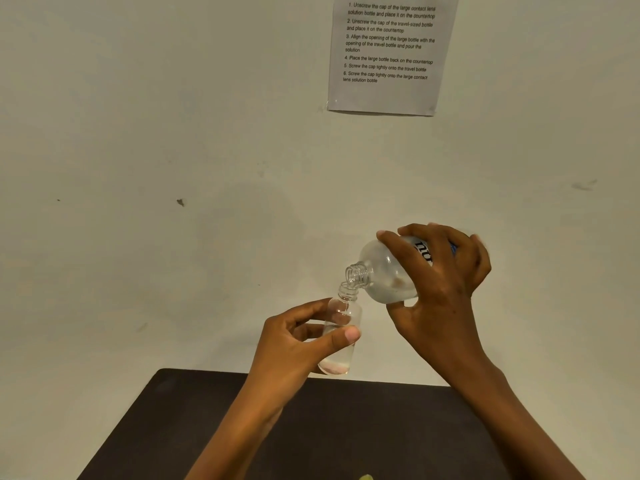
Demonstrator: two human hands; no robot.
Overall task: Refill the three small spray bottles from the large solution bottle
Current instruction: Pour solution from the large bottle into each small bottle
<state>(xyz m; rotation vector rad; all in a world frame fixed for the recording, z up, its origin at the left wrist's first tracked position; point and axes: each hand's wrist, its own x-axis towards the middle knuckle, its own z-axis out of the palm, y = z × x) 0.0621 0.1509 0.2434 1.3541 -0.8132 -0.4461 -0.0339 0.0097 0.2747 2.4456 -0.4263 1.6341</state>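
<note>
My left hand (pixel 298 344) pinches a small clear bottle (pixel 341 355), uncapped and nearly upright, with some clear liquid in its lower part. My right hand (pixel 440 285) grips the large clear solution bottle (pixel 384 271), tipped down to the left. Its open threaded neck (pixel 356 273) touches the mouth of the small bottle. Both bottles are held in the air above the far edge of the dark table (pixel 311 427). No other small bottles or caps are in view.
A plain wall fills the background, with a printed instruction sheet (pixel 388 53) taped up at the top right. A small yellowish-green object (pixel 365 477) peeks in at the bottom edge.
</note>
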